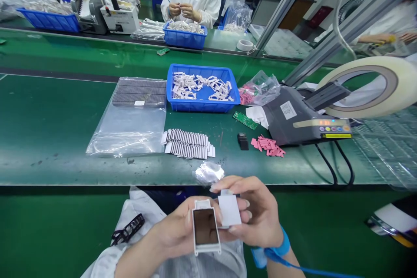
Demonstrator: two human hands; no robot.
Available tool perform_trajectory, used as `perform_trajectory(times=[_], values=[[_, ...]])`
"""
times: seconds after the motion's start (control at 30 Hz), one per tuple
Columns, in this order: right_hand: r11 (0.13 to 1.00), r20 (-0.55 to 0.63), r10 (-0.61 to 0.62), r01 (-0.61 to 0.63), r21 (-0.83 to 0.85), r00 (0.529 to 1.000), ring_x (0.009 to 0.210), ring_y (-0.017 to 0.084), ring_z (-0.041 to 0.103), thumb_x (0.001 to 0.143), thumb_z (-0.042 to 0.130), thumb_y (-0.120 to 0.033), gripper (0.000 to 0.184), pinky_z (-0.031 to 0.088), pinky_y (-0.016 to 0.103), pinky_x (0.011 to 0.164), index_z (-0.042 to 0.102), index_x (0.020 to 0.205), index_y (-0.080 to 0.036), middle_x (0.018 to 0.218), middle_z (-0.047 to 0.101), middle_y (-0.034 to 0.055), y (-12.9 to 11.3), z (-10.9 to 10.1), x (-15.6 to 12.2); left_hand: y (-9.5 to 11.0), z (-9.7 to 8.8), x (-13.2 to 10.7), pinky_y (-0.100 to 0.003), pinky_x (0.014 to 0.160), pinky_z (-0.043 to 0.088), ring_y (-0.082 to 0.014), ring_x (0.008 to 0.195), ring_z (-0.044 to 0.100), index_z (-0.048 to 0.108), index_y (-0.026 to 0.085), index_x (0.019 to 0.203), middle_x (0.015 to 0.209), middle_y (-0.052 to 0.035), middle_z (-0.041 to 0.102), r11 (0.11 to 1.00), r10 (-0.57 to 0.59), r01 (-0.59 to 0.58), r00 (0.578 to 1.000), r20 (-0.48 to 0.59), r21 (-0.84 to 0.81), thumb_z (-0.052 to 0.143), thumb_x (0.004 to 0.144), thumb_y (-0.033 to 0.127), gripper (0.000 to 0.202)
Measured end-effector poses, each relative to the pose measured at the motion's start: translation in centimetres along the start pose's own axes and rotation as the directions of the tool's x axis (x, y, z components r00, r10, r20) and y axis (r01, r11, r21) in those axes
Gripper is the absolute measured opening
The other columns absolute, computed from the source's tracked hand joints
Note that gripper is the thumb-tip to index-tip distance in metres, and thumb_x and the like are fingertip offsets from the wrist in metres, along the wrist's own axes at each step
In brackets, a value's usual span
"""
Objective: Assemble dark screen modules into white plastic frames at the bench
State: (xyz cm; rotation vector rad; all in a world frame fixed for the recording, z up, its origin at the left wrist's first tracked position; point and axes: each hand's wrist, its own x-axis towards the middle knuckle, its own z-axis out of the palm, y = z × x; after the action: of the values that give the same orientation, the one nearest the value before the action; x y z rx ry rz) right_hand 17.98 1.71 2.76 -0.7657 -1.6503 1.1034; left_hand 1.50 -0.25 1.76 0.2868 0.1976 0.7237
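My left hand (176, 231) is closed on a white plastic frame with a dark, glossy screen (206, 226) in it, held upright in front of my lap. Right beside it, my right hand (262, 213) pinches a flat white rectangular piece (229, 210) between thumb and fingers. The fingertips of both hands come close together around this piece, and whether the left fingers also touch it is hidden. Just beyond the hands, a small pile of shiny transparent film pieces (209, 172) lies at the bench edge. Overlapping rows of thin white-and-dark pieces (187, 144) lie behind the pile.
Behind stands a blue bin (203, 106) of white frames, beside a plastic bag (130, 132) bearing stacked dark pieces. Pink pieces (269, 145), a black block (243, 141) and a green circuit board (245, 120) lie near the tape dispenser (289, 115). A co-worker (192, 0) sits opposite.
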Motion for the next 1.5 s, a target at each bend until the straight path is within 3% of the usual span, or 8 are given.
perform_trajectory(times=[0.1,0.27,0.57,0.83,1.03,1.2,1.37,1.5], values=[[0.977,0.044,-0.014,0.023,-0.21,0.999,0.093,0.023,0.066,0.08,0.065,-0.036,0.051,0.056,0.039,0.076,0.046,0.127,-0.028,0.106,0.068,0.0067,-0.8,-0.1,-0.2,-0.1,-0.1,0.0,-0.043,0.094,0.044,-0.0295,0.106,0.061,0.073,0.023,0.082,0.099,-0.0086,0.07,0.998,-0.012,0.013,1.0,-0.027,0.06,0.075,0.061,0.055,0.039],[0.87,0.129,-0.083,0.135,-0.474,0.988,0.091,0.022,0.066,0.076,0.067,-0.021,0.044,0.053,0.039,0.077,0.054,0.118,-0.026,0.1,0.07,0.0038,-1.7,-0.5,0.3,-0.2,-0.4,-0.1,-0.031,0.081,0.045,-0.0209,0.086,0.062,0.074,0.022,0.084,0.085,-0.0053,0.064,0.982,0.026,-0.011,0.997,-0.077,0.19,0.076,0.062,0.052,0.038],[0.909,0.177,-0.09,0.154,-0.386,0.98,0.077,0.014,0.068,0.082,0.065,-0.033,0.032,0.053,0.031,0.075,0.058,0.111,-0.021,0.09,0.073,0.0026,-1.0,-1.6,0.4,-0.5,-2.0,-0.6,-0.022,0.063,0.035,-0.011,0.068,0.048,0.073,0.016,0.083,0.08,-0.0025,0.055,0.958,-0.016,0.045,0.995,-0.103,0.285,0.075,0.062,0.054,0.043],[0.844,0.143,-0.06,0.127,-0.521,0.988,0.083,0.018,0.068,0.076,0.072,-0.03,0.04,0.052,0.035,0.079,0.057,0.112,-0.019,0.095,0.073,0.0041,-0.7,-0.4,-0.4,-0.3,-2.0,-0.7,-0.031,0.08,0.039,-0.018,0.082,0.055,0.071,0.018,0.084,0.084,-0.0036,0.056,0.974,-0.023,0.053,0.99,-0.137,0.222,0.073,0.065,0.053,0.04],[0.85,0.129,0.021,0.05,-0.525,0.991,0.077,0.015,0.069,0.078,0.069,-0.028,0.032,0.051,0.035,0.086,0.059,0.108,-0.024,0.092,0.073,-0.0009,-0.9,-0.8,-0.5,-0.3,-2.3,-0.9,-0.028,0.069,0.037,-0.0144,0.07,0.049,0.072,0.016,0.08,0.078,-0.0022,0.053,0.946,-0.018,0.074,0.984,-0.177,0.315,0.073,0.061,0.056,0.044],[0.806,0.129,0.027,0.055,-0.589,0.991,0.087,0.018,0.069,0.078,0.068,-0.029,0.037,0.051,0.038,0.087,0.058,0.112,-0.022,0.097,0.073,0.0015,-1.2,-0.3,-0.7,-0.2,-2.2,-0.7,-0.028,0.074,0.039,-0.0165,0.078,0.052,0.072,0.018,0.081,0.084,-0.0039,0.056,0.956,-0.028,0.077,0.985,-0.171,0.284,0.072,0.064,0.055,0.041],[0.814,0.112,0.06,0.016,-0.58,0.992,0.073,0.016,0.07,0.077,0.07,-0.033,0.046,0.05,0.038,0.089,0.053,0.118,-0.023,0.093,0.073,-0.0005,-0.9,-0.3,-1.1,-0.3,-2.2,-0.7,-0.033,0.084,0.039,-0.0195,0.086,0.055,0.074,0.019,0.082,0.089,-0.0049,0.057,0.952,-0.055,0.097,0.988,-0.147,0.291,0.074,0.063,0.052,0.038],[0.847,0.141,0.062,0.023,-0.531,0.988,0.077,0.015,0.07,0.079,0.068,-0.031,0.042,0.051,0.037,0.087,0.053,0.118,-0.023,0.097,0.073,0.0001,-0.7,-0.8,-1.1,-0.4,-2.6,-0.9,-0.026,0.07,0.038,-0.0143,0.072,0.05,0.074,0.018,0.081,0.079,-0.0026,0.055,0.951,-0.063,0.105,0.987,-0.15,0.291,0.075,0.062,0.053,0.04]])
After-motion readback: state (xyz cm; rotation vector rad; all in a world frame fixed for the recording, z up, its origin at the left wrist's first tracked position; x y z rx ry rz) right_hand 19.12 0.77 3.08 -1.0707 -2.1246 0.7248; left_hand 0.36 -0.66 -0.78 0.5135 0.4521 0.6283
